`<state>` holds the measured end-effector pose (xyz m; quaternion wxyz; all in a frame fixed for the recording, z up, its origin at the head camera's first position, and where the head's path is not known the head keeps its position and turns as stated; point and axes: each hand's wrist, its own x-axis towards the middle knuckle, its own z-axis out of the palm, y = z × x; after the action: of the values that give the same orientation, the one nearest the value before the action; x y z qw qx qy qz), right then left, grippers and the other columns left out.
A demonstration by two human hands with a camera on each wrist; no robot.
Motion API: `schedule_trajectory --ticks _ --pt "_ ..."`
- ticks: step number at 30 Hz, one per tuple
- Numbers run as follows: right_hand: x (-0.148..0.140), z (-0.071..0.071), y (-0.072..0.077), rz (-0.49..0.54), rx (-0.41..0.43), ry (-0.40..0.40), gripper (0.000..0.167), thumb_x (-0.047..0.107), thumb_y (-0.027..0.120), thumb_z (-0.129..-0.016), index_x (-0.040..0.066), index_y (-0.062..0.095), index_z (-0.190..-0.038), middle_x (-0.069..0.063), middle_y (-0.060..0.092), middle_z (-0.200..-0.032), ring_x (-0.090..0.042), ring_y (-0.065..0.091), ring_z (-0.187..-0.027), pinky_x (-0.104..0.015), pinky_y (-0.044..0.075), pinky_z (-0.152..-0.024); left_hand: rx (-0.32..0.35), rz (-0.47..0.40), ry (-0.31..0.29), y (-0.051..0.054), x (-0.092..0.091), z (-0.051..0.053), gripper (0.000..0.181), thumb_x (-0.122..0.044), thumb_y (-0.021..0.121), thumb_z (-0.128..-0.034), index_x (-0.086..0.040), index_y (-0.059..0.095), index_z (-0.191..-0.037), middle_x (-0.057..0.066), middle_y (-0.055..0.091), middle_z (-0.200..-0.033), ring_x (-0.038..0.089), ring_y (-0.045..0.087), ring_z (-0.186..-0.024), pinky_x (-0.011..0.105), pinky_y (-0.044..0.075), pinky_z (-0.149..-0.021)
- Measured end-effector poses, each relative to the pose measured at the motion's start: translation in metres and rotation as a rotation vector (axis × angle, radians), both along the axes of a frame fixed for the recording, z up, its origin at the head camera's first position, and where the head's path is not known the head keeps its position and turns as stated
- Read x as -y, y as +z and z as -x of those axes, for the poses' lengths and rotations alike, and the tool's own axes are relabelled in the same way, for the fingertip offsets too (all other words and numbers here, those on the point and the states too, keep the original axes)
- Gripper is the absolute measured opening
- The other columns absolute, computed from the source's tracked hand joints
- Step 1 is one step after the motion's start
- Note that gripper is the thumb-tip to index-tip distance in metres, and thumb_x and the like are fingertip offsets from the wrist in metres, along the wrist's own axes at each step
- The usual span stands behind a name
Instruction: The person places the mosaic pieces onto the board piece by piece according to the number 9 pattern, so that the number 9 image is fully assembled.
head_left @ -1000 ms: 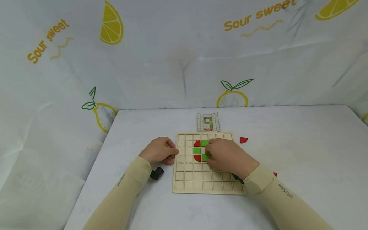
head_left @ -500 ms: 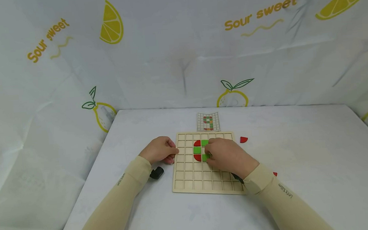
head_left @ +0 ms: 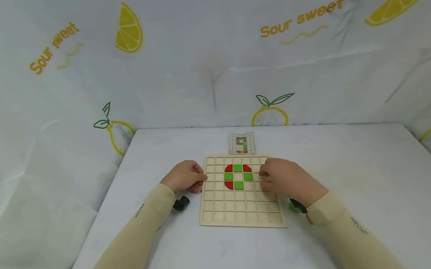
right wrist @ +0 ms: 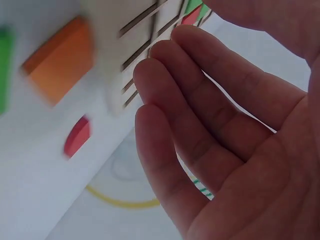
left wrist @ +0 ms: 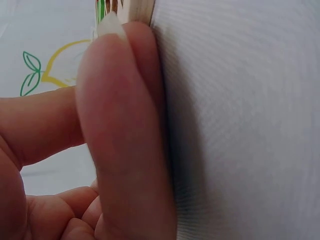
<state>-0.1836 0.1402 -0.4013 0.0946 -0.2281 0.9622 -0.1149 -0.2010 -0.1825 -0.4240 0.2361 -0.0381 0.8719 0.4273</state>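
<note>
A wooden grid board [head_left: 220, 205] lies on the table. Set in its cells are green square tiles [head_left: 238, 186] and red quarter-round tiles [head_left: 229, 185], forming a ring around a bare cell. At the board's left edge, my left hand [head_left: 184, 176] pinches the rim between thumb and finger; the left wrist view shows the thumb [left wrist: 122, 110] against the wooden edge. My right hand [head_left: 291, 179] hovers over the board's right side, fingers [right wrist: 195, 120] loosely bent and nothing seen in them. Behind the board lies a pattern card [head_left: 241, 144] with a red, green and orange figure.
Loose pieces lie right of the board, partly hidden by my right wrist: a green piece [head_left: 294, 207], an orange block [right wrist: 62, 62] and a red quarter-round piece [right wrist: 78, 137]. Black wrist gear [head_left: 181, 203] sits under my left wrist. A lemon-print sheet [head_left: 211, 68] hangs behind the table.
My right hand has drawn back to the right from the tile ring, uncovering a red quarter-round and a green square on its right side. My left hand stays at the board's edge.
</note>
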Motion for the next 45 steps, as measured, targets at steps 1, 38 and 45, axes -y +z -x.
schedule_trajectory --ticks 1,38,45 --pt "-0.006 -0.001 0.0 0.002 0.004 -0.009 0.021 0.023 0.078 -0.096 0.009 0.081 -0.112 0.003 0.069 -0.098 -0.011 0.061 -0.083 -0.034 0.058 -0.078 0.004 0.0 0.002 0.0 0.0 0.0 0.02 -0.022 0.078 -0.1006 -0.008 0.066 -0.109 0.006 0.075 -0.088 0.013 0.072 -0.067 0.025 0.061 -0.068" --pt "-0.058 -0.009 -0.01 0.016 0.037 -0.081 0.013 0.016 0.081 -0.092 0.013 0.08 -0.105 0.003 0.073 -0.101 -0.015 0.062 -0.088 -0.043 0.061 -0.088 -0.013 -0.027 0.014 -0.003 0.0 -0.002 0.02 -0.02 0.078 -0.1003 -0.007 0.065 -0.109 0.005 0.073 -0.083 0.012 0.071 -0.065 0.024 0.061 -0.065" --pt "-0.063 -0.009 -0.006 0.002 0.059 -0.122 0.018 0.02 0.082 -0.093 0.011 0.079 -0.108 0.0 0.073 -0.102 -0.018 0.063 -0.089 -0.046 0.061 -0.088 -0.013 -0.026 0.013 -0.003 -0.001 -0.002 0.02 -0.02 0.078 -0.1004 -0.007 0.065 -0.109 0.006 0.073 -0.083 0.012 0.071 -0.066 0.024 0.061 -0.065"
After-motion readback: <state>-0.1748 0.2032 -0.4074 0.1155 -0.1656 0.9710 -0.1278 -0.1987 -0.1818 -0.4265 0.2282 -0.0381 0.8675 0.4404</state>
